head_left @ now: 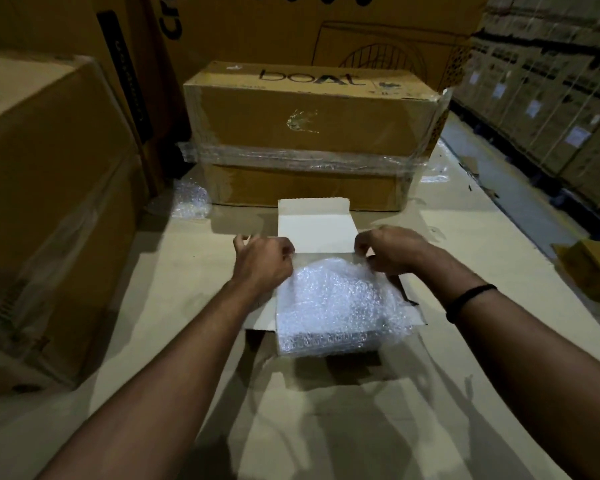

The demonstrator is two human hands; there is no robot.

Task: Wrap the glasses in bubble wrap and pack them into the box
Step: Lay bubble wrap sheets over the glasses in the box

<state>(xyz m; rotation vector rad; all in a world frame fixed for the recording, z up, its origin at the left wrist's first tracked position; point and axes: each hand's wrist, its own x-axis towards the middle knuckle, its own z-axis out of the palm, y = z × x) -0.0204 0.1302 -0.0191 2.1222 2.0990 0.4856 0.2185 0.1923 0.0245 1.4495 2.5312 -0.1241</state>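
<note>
Bubble-wrapped bundle fills white box; left hand, right hand pinch lid corners; taped carton just behind

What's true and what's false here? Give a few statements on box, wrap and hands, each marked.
1. The bubble-wrapped bundle sits in the small white box. True.
2. The box is closed. False: its lid stands open at the far side.
3. The left hand and the right hand are at the box's far corners. True.
4. The left wrist wears a band. False: the black band is on the right wrist.
</note>
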